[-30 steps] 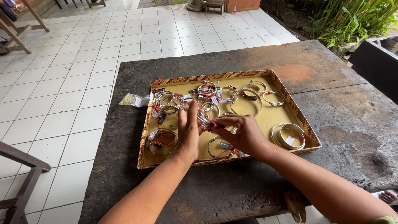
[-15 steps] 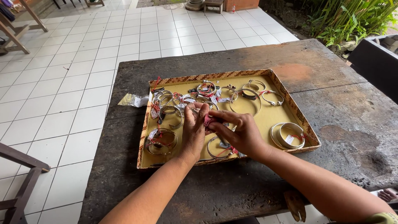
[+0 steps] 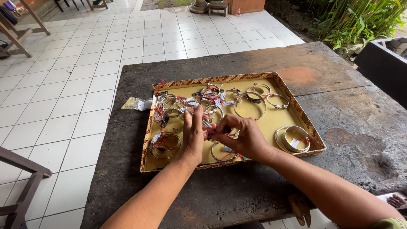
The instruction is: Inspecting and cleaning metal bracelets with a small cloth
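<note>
Head view, hands: the left hand (image 3: 193, 136) and the right hand (image 3: 243, 138) meet over the middle of the tray; both grips are clamped, fingertips together, on one silver bangle (image 3: 206, 122) with a red tie.
Head view, held thing: the silver bangle is a thin, shiny metal ring, lifted just above the tray floor between the two hands; the fingers hide much of it.
Head view, tray: the tray (image 3: 296, 111) is shallow and rectangular, with a woven patterned rim and a flat mustard-yellow floor.
Head view, contents: a tangled heap of bangles (image 3: 174, 106) with red strings and small white tags lies at the far left; a large thin hoop (image 3: 250, 105) lies far right of centre; a pair of wide bands (image 3: 293, 139) lies in the near right corner.
Head view, bench: the bench (image 3: 339, 80) is dark, rough and weathered, with a rusty patch.
Head view, surroundings: a foil scrap (image 3: 135, 103) lies left of the tray; the white tiled floor (image 3: 76, 85) lies beyond.
</note>
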